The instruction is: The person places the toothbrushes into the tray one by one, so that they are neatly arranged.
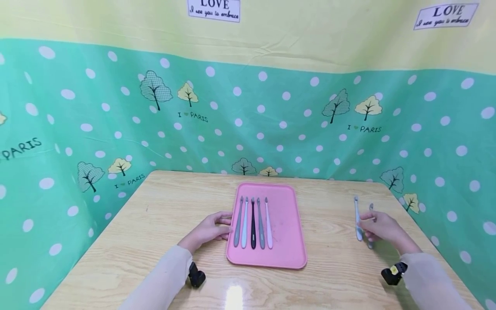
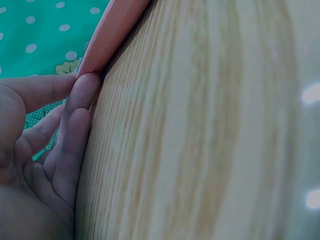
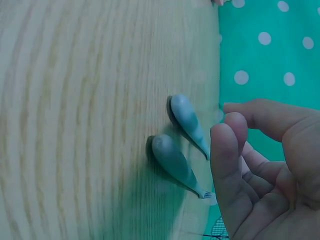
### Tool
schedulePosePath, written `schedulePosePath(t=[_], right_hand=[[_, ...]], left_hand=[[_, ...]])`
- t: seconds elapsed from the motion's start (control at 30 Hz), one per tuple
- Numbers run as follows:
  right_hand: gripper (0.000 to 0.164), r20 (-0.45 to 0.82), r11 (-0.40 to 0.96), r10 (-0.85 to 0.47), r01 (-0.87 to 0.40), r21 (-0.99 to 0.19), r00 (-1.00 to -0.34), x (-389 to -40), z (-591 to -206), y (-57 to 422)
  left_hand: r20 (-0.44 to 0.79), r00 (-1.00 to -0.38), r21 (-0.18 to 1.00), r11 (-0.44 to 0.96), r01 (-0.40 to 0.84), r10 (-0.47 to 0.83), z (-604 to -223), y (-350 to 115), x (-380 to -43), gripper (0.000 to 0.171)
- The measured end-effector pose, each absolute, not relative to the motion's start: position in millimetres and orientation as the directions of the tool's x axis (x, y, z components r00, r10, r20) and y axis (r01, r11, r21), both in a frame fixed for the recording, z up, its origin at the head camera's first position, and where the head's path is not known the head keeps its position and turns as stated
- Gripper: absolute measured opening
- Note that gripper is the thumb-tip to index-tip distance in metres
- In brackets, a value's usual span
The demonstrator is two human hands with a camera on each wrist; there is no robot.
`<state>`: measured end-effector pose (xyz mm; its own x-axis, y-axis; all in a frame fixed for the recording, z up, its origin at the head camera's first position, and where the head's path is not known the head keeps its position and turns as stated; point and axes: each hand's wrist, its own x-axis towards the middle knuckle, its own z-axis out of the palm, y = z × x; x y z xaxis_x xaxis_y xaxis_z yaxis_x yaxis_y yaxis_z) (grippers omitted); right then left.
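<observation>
Several toothbrushes lie side by side on a pink tray; among them are a black toothbrush in the middle and a pale pink toothbrush at the right end. My left hand pinches the tray's left edge between thumb and fingers, as the left wrist view shows up close. On the table's right side lie a light blue toothbrush and a grey toothbrush. Above these two hovers my right hand, fingers loosely bent, with nothing held. It partly hides the grey one in the head view.
The wooden table stands against a green polka-dot cloth hanging behind and at both sides. A small black device sits at the left wrist, and another black device at the right wrist.
</observation>
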<state>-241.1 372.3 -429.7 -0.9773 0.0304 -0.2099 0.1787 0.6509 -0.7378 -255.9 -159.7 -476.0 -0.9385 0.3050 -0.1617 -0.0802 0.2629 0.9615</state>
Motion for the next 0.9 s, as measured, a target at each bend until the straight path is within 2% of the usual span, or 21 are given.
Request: schedulePosePath(t=[0.9], right_hand=[[0.051,-0.194,0.722,0.033,0.157,-0.674,-0.981,-243.7,-439.9,373.8]], left_hand=[[-0.156,-0.94,0.963,0.259,-0.076,0.303,-476.5,-158.8,-255.8,0.061]])
